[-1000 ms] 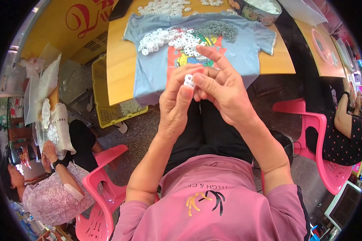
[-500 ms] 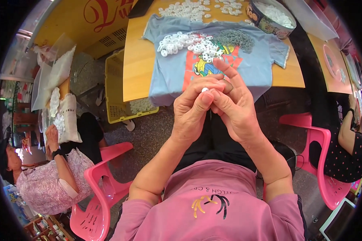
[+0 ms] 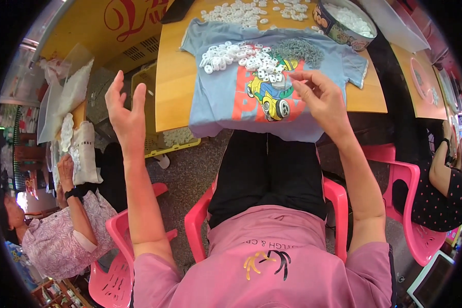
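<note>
Head camera: one seated person (image 3: 267, 246) in a pink top is holding both bare hands raised and well apart.
Left hand (image 3: 124, 119): it is hovering open, the thumb standing clear of the fingers.
Small white piece (image 3: 150, 93): it is showing just right of the left thumb, apart from it.
Yellow crate (image 3: 172, 150): it is standing below and to the right of the left hand, with white pieces lying inside.
Right hand (image 3: 324, 101): it is hovering with bent fingers, thumb and forefinger tips near each other; whether it is gripping anything cannot be told.
Blue T-shirt (image 3: 215, 102): it is lying spread on the wooden table (image 3: 174, 87), beneath and left of the right hand.
White heap (image 3: 223, 54): it is resting on the T-shirt, beyond and left of the right hand.
Grey-green heap (image 3: 299, 51): it is resting just beyond the right hand.
Round tin (image 3: 339, 33): it is standing farther beyond the right hand, holding white pieces.
Co-worker (image 3: 69, 231): this person is sitting left of the left hand, nearer the lower edge.
</note>
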Demonstrator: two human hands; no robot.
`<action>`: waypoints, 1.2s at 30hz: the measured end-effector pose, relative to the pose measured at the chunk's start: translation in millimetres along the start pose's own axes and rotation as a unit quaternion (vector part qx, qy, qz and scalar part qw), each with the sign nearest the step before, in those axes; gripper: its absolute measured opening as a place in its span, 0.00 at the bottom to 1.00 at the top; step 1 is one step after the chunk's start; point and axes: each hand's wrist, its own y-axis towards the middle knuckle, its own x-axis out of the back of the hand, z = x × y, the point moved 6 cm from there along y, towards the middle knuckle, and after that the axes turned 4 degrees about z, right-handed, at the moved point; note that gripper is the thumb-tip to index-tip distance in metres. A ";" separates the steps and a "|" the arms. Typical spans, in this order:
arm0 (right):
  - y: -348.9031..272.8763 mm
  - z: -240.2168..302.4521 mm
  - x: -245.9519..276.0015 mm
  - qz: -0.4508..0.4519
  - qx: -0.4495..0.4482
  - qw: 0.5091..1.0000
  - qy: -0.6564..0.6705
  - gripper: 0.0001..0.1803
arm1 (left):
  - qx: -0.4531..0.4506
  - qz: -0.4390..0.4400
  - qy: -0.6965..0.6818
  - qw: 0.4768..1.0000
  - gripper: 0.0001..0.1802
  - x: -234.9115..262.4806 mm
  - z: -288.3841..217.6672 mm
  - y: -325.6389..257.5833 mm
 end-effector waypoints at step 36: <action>-218.9 -17.7 36.7 0.051 -0.127 0.934 -0.331 0.10 | 0.133 0.249 -0.134 0.950 0.17 -189.4 94.8 -223.8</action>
